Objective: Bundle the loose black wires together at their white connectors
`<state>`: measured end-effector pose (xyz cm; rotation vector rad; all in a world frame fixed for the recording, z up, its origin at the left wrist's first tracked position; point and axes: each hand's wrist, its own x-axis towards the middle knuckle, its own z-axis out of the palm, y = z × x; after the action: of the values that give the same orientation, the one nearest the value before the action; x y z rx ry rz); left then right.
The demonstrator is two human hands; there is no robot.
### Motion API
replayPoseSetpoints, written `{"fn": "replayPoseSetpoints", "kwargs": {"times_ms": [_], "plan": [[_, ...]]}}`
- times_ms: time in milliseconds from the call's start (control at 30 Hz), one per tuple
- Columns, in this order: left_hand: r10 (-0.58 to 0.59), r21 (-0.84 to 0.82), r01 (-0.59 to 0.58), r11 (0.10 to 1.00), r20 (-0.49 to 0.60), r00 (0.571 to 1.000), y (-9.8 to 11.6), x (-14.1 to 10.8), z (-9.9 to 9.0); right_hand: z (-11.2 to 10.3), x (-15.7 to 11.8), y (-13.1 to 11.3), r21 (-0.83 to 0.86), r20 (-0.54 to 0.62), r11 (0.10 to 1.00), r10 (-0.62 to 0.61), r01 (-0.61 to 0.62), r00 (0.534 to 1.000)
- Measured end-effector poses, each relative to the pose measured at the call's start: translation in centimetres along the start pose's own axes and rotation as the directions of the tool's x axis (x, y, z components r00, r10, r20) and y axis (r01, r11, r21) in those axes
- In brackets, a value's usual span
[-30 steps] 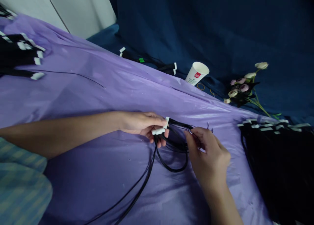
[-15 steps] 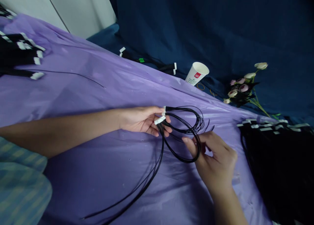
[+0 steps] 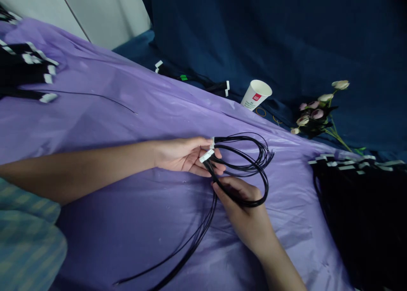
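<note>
A black cable bundle (image 3: 254,203) with white connectors (image 3: 206,156) is looped in front of me. My left hand (image 3: 187,155), palm up, pinches it at the connector end between thumb and fingers. My right hand (image 3: 243,206) is closed on the cables just below the connectors, its thumb near my left fingertips. The loops extend to the right above my right hand. Loose cable tails (image 3: 190,244) hang from there toward the lower left, over the purple cloth.
Purple cloth (image 3: 127,223) covers the table. Black cable bundles with white connectors lie at the left (image 3: 25,70) and right (image 3: 365,206). Beyond the cloth's far edge are a paper cup (image 3: 256,95), rubber bands, more cables (image 3: 197,79) and artificial flowers (image 3: 318,113).
My right hand has moved left from the outer side of the loops to the cables beside the connectors. The loops have spread slightly to the right. My left hand has barely moved.
</note>
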<state>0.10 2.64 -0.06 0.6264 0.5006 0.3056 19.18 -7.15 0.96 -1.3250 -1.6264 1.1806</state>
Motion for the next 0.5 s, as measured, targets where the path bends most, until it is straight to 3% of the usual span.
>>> {"fn": "replayPoseSetpoints", "kwargs": {"times_ms": [267, 500], "plan": [[-0.021, 0.024, 0.021, 0.999, 0.005, 1.000, 0.01, -0.17, -0.02, 0.25, 0.25, -0.09, 0.136, 0.033, 0.975, 0.173, -0.176, 0.984], [-0.049, 0.024, 0.048, 0.999, 0.032, 0.998, 0.04, -0.32, 0.09, 1.02, 0.47, 0.45, 0.175, -0.051, 0.973, 0.162, -0.151, 0.985]]}}
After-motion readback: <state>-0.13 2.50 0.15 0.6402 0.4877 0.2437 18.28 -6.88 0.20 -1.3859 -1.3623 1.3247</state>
